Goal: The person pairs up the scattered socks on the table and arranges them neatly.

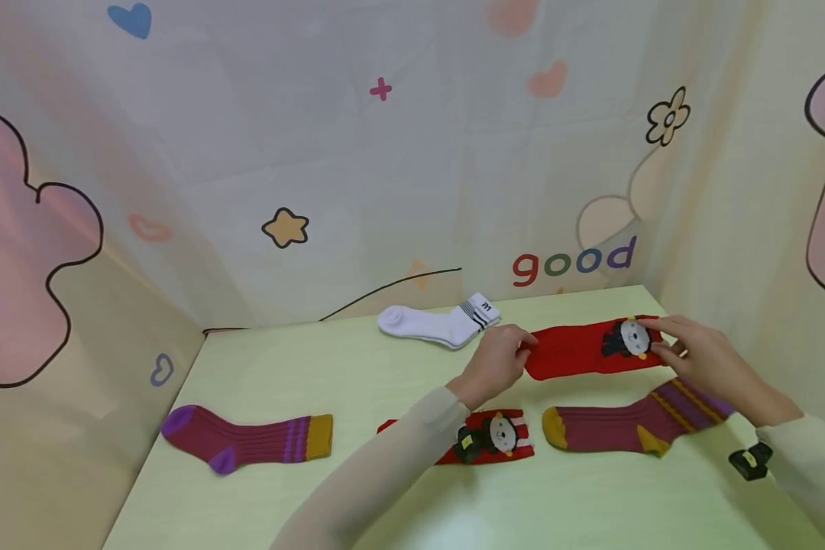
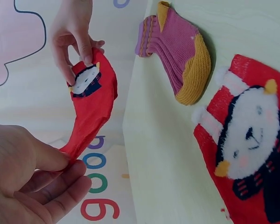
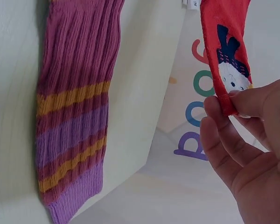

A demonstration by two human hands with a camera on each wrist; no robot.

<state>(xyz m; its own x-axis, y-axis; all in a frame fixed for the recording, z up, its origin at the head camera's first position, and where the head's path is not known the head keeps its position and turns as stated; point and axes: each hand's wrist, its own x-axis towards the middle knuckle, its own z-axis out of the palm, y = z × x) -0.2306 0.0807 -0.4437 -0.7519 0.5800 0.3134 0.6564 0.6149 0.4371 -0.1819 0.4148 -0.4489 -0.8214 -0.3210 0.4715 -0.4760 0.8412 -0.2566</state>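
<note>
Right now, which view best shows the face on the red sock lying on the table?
Left wrist: that red sock is cropped, but its face is large and uncovered. Head shows the face whole but small, the left sleeve crossing the sock. Right wrist shows none of it.

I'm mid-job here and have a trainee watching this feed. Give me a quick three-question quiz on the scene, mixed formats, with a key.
1. Multiple choice: what do the left grip and right grip hold?
A) Nothing
B) Opposite ends of the same red sock
C) A separate sock each

2. True or false: the white sock lies nearer the backdrop than the purple-toed sock does.

3. Count: in the head view, how many socks lie on the table?

Key:
1. B
2. True
3. Four: the white sock, the purple-toed sock, the yellow-toed sock and the second red sock.
</note>
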